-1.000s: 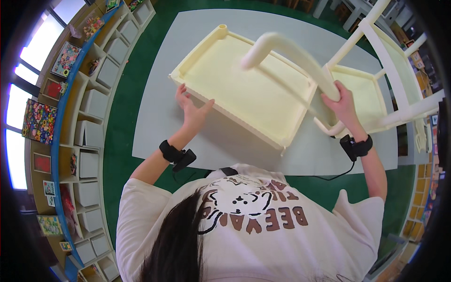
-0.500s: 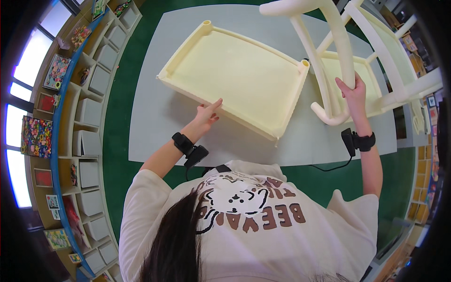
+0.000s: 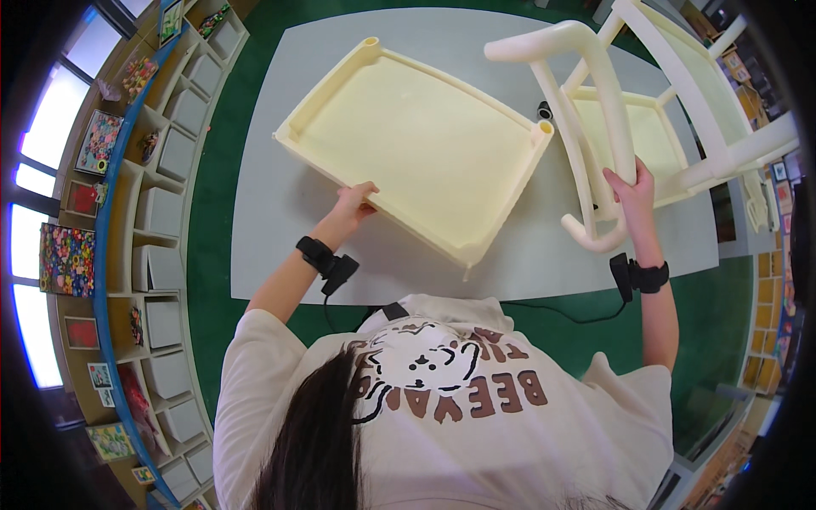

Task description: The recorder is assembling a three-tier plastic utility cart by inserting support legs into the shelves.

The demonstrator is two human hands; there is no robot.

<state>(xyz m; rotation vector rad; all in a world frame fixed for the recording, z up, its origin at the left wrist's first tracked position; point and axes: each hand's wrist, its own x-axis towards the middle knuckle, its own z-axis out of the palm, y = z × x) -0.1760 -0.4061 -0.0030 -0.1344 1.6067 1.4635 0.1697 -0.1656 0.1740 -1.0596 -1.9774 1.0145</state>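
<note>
My left hand (image 3: 350,204) is closed over the near edge of a cream plastic tray (image 3: 416,144) with raised walls and round corner sockets. The tray sits at an angle above the grey table. Farther right, my right hand (image 3: 631,184) is wrapped round a bent cream tube frame (image 3: 614,93). The frame stands in front of a larger cream rack (image 3: 695,76) made of tubes and shelf trays, and partly covers it. Each wrist carries a black strapped device.
Between tray and frame, a small black round piece (image 3: 544,110) lies on the grey table (image 3: 272,212). White cubby shelves (image 3: 161,212) with a blue top and colourful pictures line the left. A black cable (image 3: 561,320) hangs near the table's front edge.
My left hand has gone from a pointing finger at the tray's edge to a grip on it. The tube frame and my right hand have shifted slightly down; the tray has moved slightly left.
</note>
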